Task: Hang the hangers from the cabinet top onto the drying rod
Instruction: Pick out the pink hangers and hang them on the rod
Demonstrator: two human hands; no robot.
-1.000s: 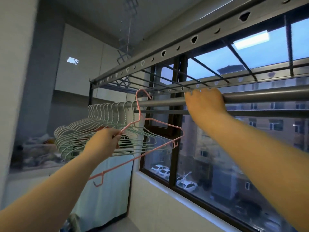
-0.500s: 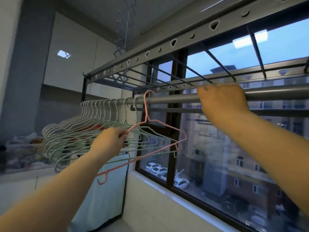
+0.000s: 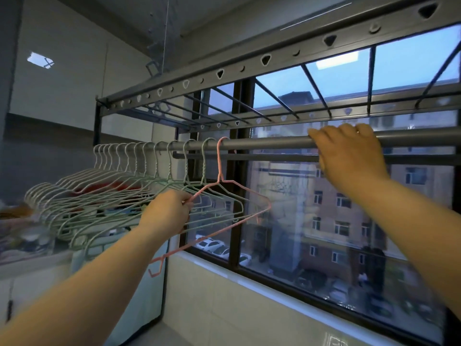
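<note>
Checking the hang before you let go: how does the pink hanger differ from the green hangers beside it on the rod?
The pink hanger is pink and single; the green hangers are pale green and many. The pink one is pinched by the left hand; the green ones hang free. It sits rightmost, nearest the right hand. All are thin wire, hooked over the drying rod.

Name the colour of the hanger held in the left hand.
Pink, seen in the head view: pink hanger, left hand.
</note>
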